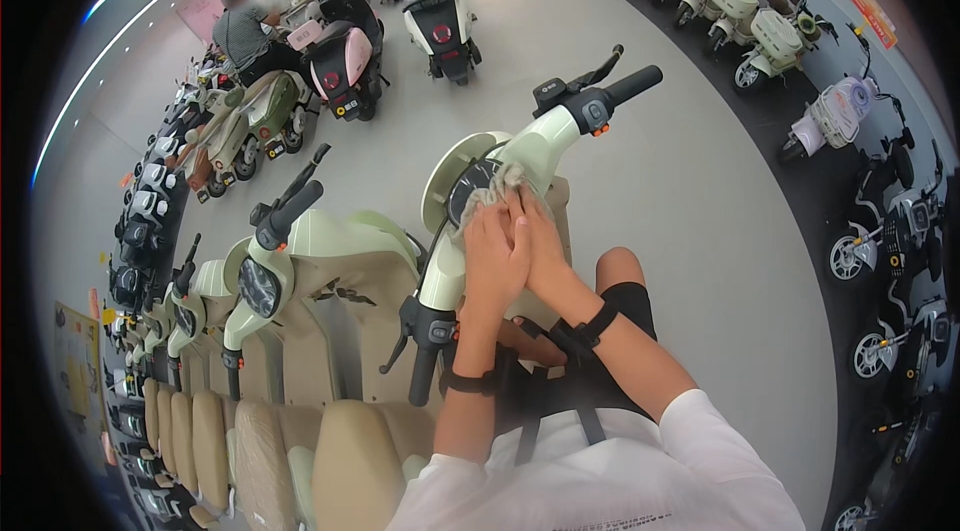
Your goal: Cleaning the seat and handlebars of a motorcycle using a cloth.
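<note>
A crumpled grey-beige cloth [506,184] lies against the round dark display [471,189] of a pale green electric scooter. My left hand [496,249] presses on the cloth's near left side, its fingertips partly sunk in the folds. Beside it and touching it, my right hand [538,231] holds the cloth from the right. Together the hands and cloth cover much of the display. The scooter's black handlebar grips, right grip [634,86] and left grip [424,375], reach out on both sides. A round pale green headlight shroud [439,174] stands behind the display.
Close on the left, more pale green scooters [259,287] stand in a row with beige seats [356,463]. A person [244,35] sits among parked scooters at upper left. A pink and black scooter [345,58] stands nearby. White scooters [772,35] line the right wall.
</note>
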Tool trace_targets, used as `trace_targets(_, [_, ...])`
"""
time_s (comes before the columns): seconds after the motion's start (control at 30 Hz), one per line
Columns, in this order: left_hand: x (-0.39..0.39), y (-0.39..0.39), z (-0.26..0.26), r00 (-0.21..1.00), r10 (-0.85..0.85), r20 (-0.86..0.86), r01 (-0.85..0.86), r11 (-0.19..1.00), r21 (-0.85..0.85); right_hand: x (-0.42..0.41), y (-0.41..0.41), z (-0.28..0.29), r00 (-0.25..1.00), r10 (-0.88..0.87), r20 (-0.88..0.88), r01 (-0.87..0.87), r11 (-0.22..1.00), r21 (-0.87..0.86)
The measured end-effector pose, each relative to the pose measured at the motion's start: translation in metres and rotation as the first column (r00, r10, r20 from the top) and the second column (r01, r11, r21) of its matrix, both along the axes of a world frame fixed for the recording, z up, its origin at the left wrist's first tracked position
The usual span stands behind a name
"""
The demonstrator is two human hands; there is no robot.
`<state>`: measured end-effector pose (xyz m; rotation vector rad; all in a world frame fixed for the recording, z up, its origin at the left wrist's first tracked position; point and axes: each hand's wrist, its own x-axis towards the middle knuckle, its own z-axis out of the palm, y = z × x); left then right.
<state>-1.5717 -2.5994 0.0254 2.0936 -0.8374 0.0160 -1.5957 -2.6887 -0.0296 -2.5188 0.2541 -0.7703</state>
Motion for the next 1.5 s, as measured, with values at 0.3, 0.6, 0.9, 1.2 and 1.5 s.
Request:
trace_targets(0.3, [0.017,-0.013,0.005,0.984,0.017,0.176,-0.003,0.997,-0.080,0.004,-0.018,0.027,0.999,0.027,-0.025,-0.031,0.985,-0.168])
trace_targets(0.6, [0.001,-0.003,-0.021,0.988,0.018,0.153,-0.009,0.998,-0.058,-0.013,-0.008,-0.007,0.999,0.019,0.033,-0.019,1.000,0.017])
trace_targets(0.9, [0.024,-0.011,-0.009,0.991,0.013,0.134,-0.006,0.999,-0.051,0.000,-0.011,0.022,1.000,0.016,-0.024,-0.017,1.000,-0.014])
trace_targets(1.2, [0.005,0.001,-0.025,0.987,0.007,0.159,0.009,0.995,-0.098,-0.015,-0.006,0.002,0.999,0.014,-0.036,-0.018,0.992,-0.122])
trace_targets(1.5, [0.017,-0.013,-0.014,0.988,-0.030,0.153,0.042,0.996,-0.079,-0.002,-0.017,0.009,0.999,0.028,0.037,-0.024,0.994,-0.106])
